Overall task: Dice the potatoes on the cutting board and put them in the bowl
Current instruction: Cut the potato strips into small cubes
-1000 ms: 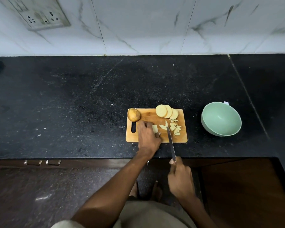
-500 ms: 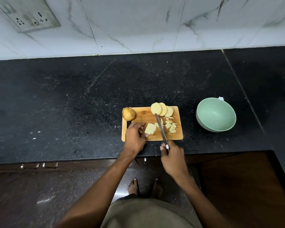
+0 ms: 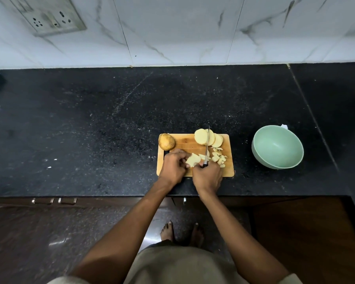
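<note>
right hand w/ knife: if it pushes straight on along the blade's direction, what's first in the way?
Likely the round potato slices: the knife in the right hand points away from the person, its tip already over them. Blade height above the slices is unclear. Beyond is bare countertop.

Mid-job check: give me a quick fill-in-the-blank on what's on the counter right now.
The right hand grips a ____.
The mint-green bowl holds ____ potato so far.
The whole unpeeled potato sits at the board's far ____ corner.
The left hand holds a potato ____ on the cutting board.
Missing: knife; no; left; slice
</note>
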